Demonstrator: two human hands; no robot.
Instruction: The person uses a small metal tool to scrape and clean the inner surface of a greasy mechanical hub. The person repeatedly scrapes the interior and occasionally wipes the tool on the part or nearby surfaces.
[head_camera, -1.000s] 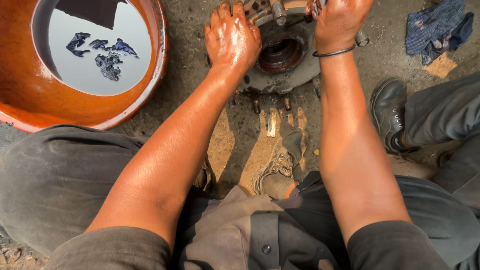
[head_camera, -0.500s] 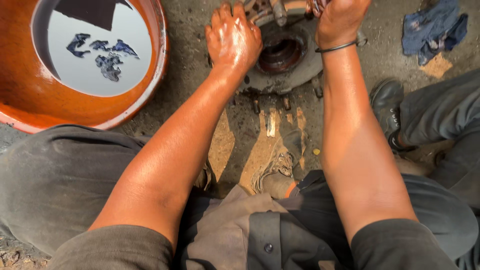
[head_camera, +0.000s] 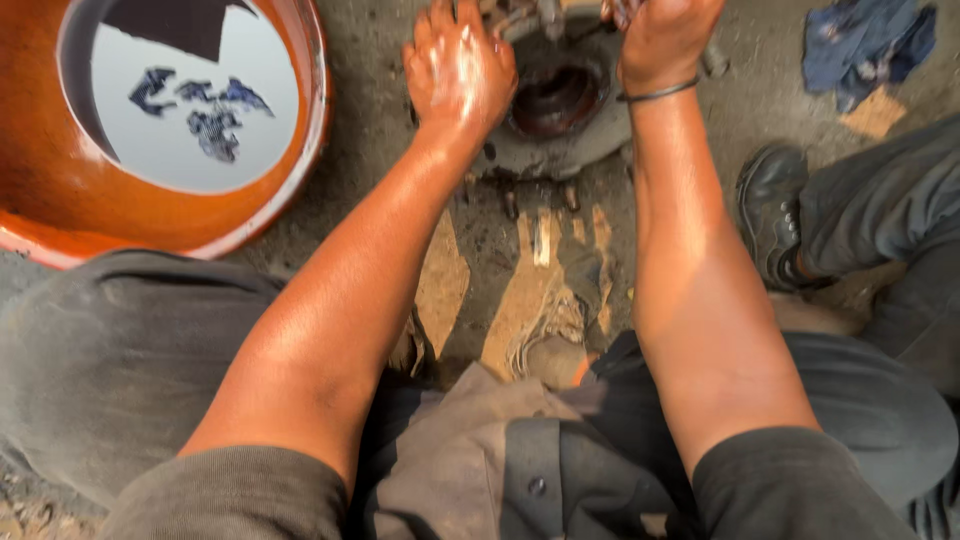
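I am pressing my left hand (head_camera: 458, 68) flat on the rim of the round, dirty grey metal part with a dark hole in its middle (head_camera: 556, 112). My fingers there are spread out and gripping nothing. My right hand (head_camera: 662, 35) is curling shut on the far side of that part, but I cannot tell what it is gripping. The part is lying on the dirt ground. The big orange bowl of water (head_camera: 180, 215) is sitting left of it. The blue rag (head_camera: 862, 42) is lying right of it.
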